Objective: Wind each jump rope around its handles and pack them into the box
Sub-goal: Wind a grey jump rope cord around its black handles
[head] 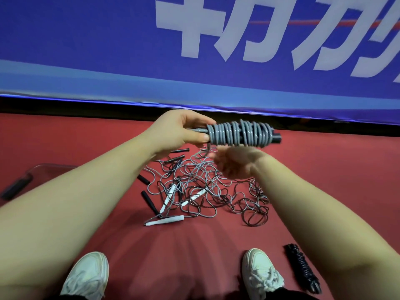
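My left hand [184, 131] grips one end of a grey jump rope [238, 134] wound in coils round its dark handles, held level above the floor. Just below the bundle my right hand [233, 164] is blurred, and its fingers look loosely curled. A loose grey strand hangs from the bundle's left end toward the pile. On the red floor under my hands lies a tangled pile of ropes [207, 191], grey and dark, with black and white handles. A clear plastic box [41, 169] sits at the left, partly behind my left forearm, with a black handle inside.
A wound black rope [302, 267] lies on the floor at the lower right beside my right shoe [259, 271]. My left shoe [88, 276] is at the bottom. A blue banner [108, 50] with white lettering stands along the far edge of the red floor.
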Demonstrator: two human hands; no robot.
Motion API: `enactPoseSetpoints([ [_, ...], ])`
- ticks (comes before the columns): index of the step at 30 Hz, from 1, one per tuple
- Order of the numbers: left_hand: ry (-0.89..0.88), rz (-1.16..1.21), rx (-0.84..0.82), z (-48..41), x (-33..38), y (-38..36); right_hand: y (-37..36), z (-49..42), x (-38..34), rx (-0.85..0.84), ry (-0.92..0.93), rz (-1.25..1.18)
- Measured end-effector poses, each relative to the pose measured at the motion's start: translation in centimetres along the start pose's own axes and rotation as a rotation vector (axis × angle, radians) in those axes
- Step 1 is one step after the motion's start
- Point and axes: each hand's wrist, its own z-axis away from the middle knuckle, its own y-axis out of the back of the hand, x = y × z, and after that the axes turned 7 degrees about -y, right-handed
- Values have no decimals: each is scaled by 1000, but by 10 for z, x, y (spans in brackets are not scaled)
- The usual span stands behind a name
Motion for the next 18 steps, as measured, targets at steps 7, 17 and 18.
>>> enactPoseSetpoints([
  [7,150,35,193,-3,-19,20,29,68,-27,532,816,527],
  [17,187,-167,66,-4,-20,21,2,53,-28,782,1272,1692],
  [18,179,-272,16,-4,-17,23,3,52,-29,784,1288,1710],
])
